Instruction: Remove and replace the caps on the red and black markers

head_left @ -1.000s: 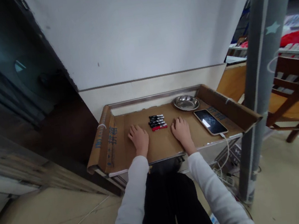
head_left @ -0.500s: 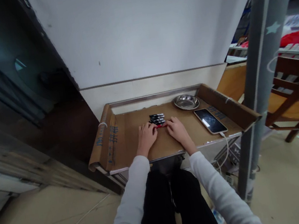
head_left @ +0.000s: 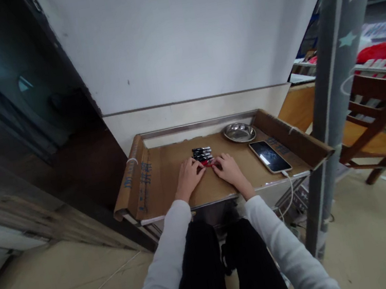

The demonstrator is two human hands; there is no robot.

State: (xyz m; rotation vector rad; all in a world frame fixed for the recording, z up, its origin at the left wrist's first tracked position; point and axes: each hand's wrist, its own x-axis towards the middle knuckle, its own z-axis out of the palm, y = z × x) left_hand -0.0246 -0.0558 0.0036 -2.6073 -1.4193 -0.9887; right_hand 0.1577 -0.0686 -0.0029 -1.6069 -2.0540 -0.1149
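A short row of several marker pens [head_left: 202,153] lies near the middle of a cardboard-lined table [head_left: 170,187]. The nearest pen is a red marker [head_left: 208,162]. My left hand [head_left: 190,175] and my right hand [head_left: 227,169] meet at this red marker, each with its fingertips pinched on one end of it. The black pens behind lie untouched.
A round steel dish [head_left: 239,132] stands at the back right of the table. A phone [head_left: 269,156] with a white cable lies in front of it. A grey pole [head_left: 328,92] rises at the right, with a wooden chair [head_left: 379,133] beyond. Raised cardboard flaps edge both sides.
A second ago my hands lay flat on either side of the pens. Both moved inward and closed on the red marker's two ends.
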